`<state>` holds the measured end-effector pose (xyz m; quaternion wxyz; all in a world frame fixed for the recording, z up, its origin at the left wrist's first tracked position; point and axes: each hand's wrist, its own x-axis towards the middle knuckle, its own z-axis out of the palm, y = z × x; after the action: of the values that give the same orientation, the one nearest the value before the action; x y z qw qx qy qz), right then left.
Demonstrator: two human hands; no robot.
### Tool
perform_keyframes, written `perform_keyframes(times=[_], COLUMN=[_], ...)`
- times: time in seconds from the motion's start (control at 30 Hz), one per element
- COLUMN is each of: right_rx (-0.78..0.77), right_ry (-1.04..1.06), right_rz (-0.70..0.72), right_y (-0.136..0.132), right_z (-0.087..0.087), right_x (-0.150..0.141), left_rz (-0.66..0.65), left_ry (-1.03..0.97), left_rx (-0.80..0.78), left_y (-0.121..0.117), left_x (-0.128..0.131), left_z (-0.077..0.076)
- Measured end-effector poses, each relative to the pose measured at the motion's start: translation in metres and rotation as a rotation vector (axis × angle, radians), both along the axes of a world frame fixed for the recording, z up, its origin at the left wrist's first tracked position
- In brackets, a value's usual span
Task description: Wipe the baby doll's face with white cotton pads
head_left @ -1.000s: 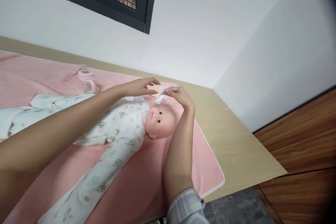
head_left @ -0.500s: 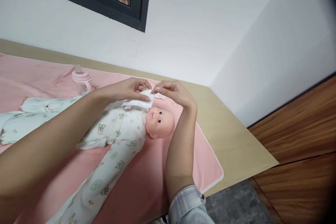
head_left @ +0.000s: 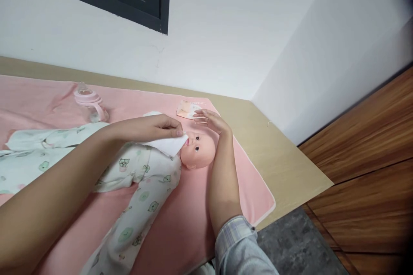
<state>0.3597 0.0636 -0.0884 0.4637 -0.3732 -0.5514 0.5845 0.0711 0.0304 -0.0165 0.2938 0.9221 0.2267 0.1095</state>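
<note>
A baby doll (head_left: 200, 152) lies on its back, its head to the right, dressed in a white suit (head_left: 151, 180) with green animal prints. My left hand (head_left: 161, 128) is closed, pinching a white tissue (head_left: 166, 144) between thumb and fingers. The tissue hangs over the doll's upper chest and chin, its corner by the mouth. Above the doll's head, my right hand (head_left: 213, 121) has its fingers stretched out and holds nothing. Just beyond those fingers lies a small printed soft packet (head_left: 187, 109), partly covered by them.
A baby bottle (head_left: 88, 99) with a pink collar and handle stands at the back left. The pink mat (head_left: 180, 227) lies on a wooden table (head_left: 277, 154). White wall and a dark window frame (head_left: 155, 8) rise behind; wood-grain panels (head_left: 361, 146) are at right.
My right hand has let go of the tissue and opened, uncovering the packet. My left hand has brought the tissue down over the doll's chin and chest. The view has shifted slightly.
</note>
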Motion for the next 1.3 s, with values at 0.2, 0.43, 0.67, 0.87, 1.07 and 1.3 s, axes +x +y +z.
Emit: perform_keyframes(times=[0.2, 0.43, 0.67, 0.87, 1.07, 1.3], right_rx=[-0.215, -0.262, -0.251, -0.247, -0.244, -0.233], right_ry=[0.042, 0.106, 0.122, 0.130, 0.136, 0.128], right_rz=[-0.059, -0.182, -0.220, -0.232, -0.233, -0.225], right_y=[0.011, 0.007, 0.006, 0.008, 0.011, 0.011], right_z=[-0.043, -0.043, -0.042, -0.042, -0.044, -0.044], right_x=[-0.008, -0.017, -0.024, -0.025, -0.024, -0.022], left_rz=[-0.078, -0.052, -0.008, 0.052, 0.070, 0.073], left_ry=[0.082, 0.082, 0.111, 0.128, 0.131, 0.059], left_rx=[-0.050, -0.023, 0.030, 0.092, 0.126, 0.129], left_y=[-0.007, -0.006, -0.008, -0.010, -0.015, -0.010], left_x=[0.004, 0.010, 0.014, 0.017, 0.018, 0.016], left_z=[-0.001, -0.005, -0.009, -0.010, -0.008, -0.010])
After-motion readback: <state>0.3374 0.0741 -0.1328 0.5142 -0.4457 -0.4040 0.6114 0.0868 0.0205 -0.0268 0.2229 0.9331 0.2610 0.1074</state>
